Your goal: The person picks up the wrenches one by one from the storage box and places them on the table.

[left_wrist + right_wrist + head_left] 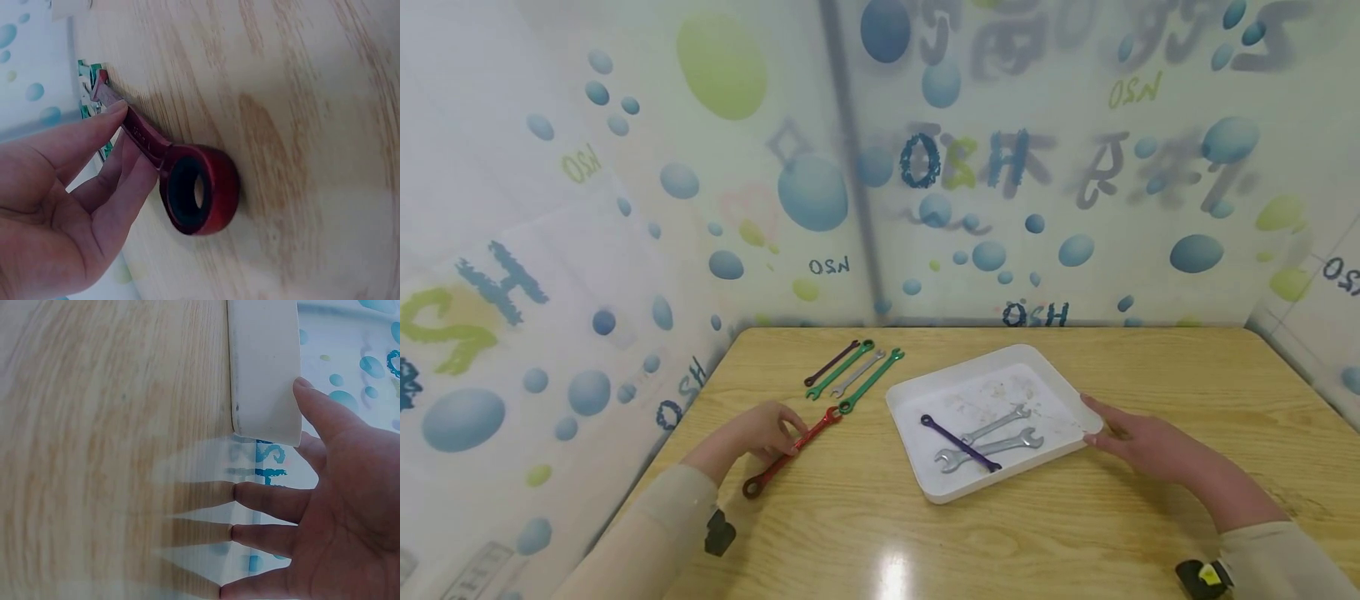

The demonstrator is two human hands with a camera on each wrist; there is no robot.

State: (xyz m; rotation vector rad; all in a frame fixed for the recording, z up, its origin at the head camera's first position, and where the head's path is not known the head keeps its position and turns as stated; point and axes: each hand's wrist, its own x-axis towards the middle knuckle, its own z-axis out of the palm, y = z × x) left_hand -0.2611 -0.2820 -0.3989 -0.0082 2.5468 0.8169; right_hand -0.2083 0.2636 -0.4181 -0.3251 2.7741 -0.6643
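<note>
My left hand pinches a red combination wrench by its shank. Its dark-lined ring end faces the camera in the left wrist view, close to the wooden table. The wrench's open end points toward several wrenches lying at the back left, among them a green wrench. With thumb and index finger, my right hand holds the right corner of a white tray. In the right wrist view its other fingers are spread, their tips at the tabletop. Inside the tray, a purple wrench lies across two silver wrenches.
Beside the green wrench lie a small silver wrench, another green wrench and a dark purple wrench. The wooden table meets printed walls at its back and sides.
</note>
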